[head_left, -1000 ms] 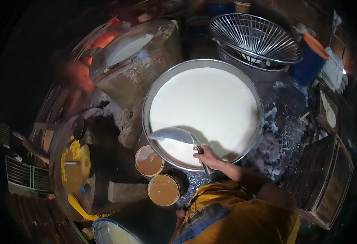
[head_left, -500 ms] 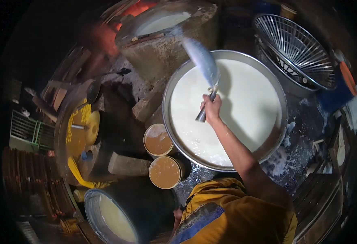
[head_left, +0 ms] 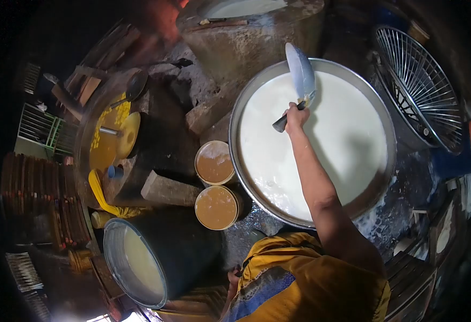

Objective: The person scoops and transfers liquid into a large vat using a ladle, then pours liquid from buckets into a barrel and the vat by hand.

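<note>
My right hand (head_left: 296, 116) is closed round the dark handle of a wide metal scoop (head_left: 301, 72). The scoop's bowl is raised over the far left rim of a large round metal vat (head_left: 236, 155), which holds white liquid (head_left: 332, 145). My left hand (head_left: 233, 277) hangs low beside the yellow cloth at my body; only a small part shows and its fingers are too dark to make out. Two round buckets of brown liquid, one (head_left: 214, 162) behind the other (head_left: 216, 207), stand left of the vat.
A dark barrel (head_left: 163, 263) with pale liquid stands lower left. Beyond it is a pan of yellow pieces (head_left: 104, 153). A stone stove (head_left: 251, 45) with another white-filled pot is at the top. A slatted metal basket (head_left: 423, 80) sits upper right.
The scoop has swung up from the vat's near left side to its far left rim, held in my right hand. The view has shifted left, bringing more of the barrel into sight.
</note>
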The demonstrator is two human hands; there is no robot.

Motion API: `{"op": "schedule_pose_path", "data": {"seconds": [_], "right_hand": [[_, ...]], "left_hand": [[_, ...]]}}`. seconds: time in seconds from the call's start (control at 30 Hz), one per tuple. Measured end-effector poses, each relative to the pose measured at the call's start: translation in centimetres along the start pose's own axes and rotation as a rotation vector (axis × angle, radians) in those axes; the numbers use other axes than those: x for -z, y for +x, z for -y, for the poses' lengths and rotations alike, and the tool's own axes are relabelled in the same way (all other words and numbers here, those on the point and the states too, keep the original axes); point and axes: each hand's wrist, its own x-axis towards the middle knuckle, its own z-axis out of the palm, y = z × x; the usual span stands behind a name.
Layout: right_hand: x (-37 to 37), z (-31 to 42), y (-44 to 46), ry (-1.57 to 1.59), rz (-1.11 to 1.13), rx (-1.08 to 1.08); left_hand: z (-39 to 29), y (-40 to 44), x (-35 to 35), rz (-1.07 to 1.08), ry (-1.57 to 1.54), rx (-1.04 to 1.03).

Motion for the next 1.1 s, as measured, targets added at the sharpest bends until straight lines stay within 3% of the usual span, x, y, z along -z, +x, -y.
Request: {"op": "schedule_pose_path", "data": {"seconds": [0.03, 0.23, 0.33, 0.43, 0.53, 0.63, 0.73, 0.83, 0.93, 1.1], "right_hand": [[0.2, -1.0, 0.0, -0.002, 0.015, -0.003], [1.6, -3.0, -3.2, -0.150, 0.081, -0.038], [2.5, -4.0, -4.7, -0.234, 0.089, -0.042], [5.2, -10.5, -2.4, -0.482, 0.097, 0.143], [7.5, -12.7, -2.9, -0.630, 0.134, 0.232], [9.6, -13.5, -4.5, -0.716, 0.175, 0.253], [11.1, -9.6, -8.7, -1.021, 0.170, 0.341], [12.9, -7.3, -11.3, -1.068, 0.265, 0.241], [15.2, -6.6, -12.7, -1.195, 0.330, 0.331], [19.0, -4.8, -15.0, -1.327, 0.433, 0.398]], "left_hand": [[0.0, 0.3, 0.3, 0.011, -0.026, -0.095], [0.7, 0.6, 0.0, 0.018, -0.096, -0.095], [0.5, 1.5, -0.6, 0.109, -0.878, 0.928], [1.5, 1.1, -0.4, 0.219, -0.524, 0.575], [1.7, 1.6, -0.6, 0.244, -0.569, 0.753], [2.2, 1.7, -0.7, 0.239, -0.111, 0.349], [2.4, 2.5, -1.4, 0.102, -0.826, 0.696], [3.2, 2.9, -1.5, 0.252, -0.209, 0.858], [3.6, 2.9, -1.9, 0.125, -0.694, 0.778], [3.5, 3.9, -1.0, 0.195, -0.696, 0.783]]}}
